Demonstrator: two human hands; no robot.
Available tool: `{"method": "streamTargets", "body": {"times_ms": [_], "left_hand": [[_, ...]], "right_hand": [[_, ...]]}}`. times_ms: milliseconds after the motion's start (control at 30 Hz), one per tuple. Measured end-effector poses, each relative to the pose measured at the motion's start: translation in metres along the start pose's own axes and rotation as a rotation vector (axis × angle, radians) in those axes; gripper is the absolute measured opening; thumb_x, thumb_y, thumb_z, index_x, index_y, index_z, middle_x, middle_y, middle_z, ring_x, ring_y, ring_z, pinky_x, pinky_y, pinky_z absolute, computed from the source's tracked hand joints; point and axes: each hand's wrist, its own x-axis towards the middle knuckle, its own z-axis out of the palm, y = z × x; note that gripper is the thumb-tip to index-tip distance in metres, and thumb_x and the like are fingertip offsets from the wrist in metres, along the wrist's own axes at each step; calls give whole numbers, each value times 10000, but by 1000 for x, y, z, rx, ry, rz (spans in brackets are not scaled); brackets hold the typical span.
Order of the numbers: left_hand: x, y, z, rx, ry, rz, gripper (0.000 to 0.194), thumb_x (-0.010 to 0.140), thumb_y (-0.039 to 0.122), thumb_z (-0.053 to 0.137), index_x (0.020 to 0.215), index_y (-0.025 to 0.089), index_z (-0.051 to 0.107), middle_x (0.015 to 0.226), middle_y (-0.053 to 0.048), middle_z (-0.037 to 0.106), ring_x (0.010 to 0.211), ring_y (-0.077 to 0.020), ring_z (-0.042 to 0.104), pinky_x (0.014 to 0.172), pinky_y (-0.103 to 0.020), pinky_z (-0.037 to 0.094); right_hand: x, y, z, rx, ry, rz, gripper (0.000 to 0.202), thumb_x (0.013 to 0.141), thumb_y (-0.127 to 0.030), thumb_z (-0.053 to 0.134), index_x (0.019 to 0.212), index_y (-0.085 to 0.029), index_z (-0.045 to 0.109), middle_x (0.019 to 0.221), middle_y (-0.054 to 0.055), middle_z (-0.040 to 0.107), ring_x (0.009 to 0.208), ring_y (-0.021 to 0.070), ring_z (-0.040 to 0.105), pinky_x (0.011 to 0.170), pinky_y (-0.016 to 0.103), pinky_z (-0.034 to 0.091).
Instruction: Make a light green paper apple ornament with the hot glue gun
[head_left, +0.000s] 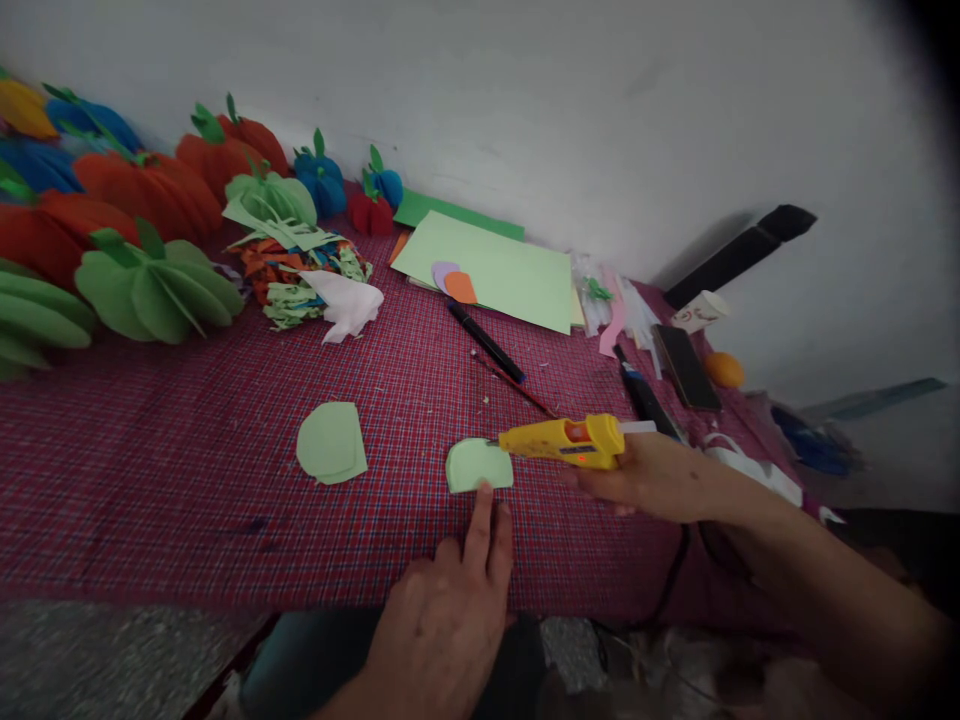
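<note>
In my right hand (652, 480) is a yellow hot glue gun (562, 440), a white glue stick poking from its back and a small light glowing on its side. Its nozzle points left, at the upper right edge of a folded light green paper piece (478, 466). My left hand (454, 590) presses that piece to the cloth with an outstretched index finger, the other fingers partly curled. To the left lies a small stack of light green rounded paper cutouts (330, 443).
Paper pumpkins (157, 285) in several colours crowd the back left beside paper scraps (285, 270). Light green sheets (495, 265), a black marker (486, 342), a phone (686, 367), an orange (724, 370) and a paper cup (701, 311) lie on the checked cloth (187, 480).
</note>
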Motion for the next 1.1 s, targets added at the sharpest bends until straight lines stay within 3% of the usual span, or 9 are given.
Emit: {"method": "streamTargets", "body": {"times_ms": [633,1100], "left_hand": [[1,0,0,16,-19,-1,723,719,433,655,1349,189,397,1442,-170,282,679,-194,622,455,-310,547],[-1,1,3,36,5,-7,706,716,413,660,1340,193,414,1452,-164,272,675,-183,609,439,-281,520]], "right_hand": [[-14,7,-4,-94,-38,9,180,821,-336,465,878,-186,545,490,-60,462,428,90,437,392,193,314],[-24,10,0,-19,-52,32,157,781,-333,524,870,-209,561,550,-55,499,428,90,458,413,199,380]]}}
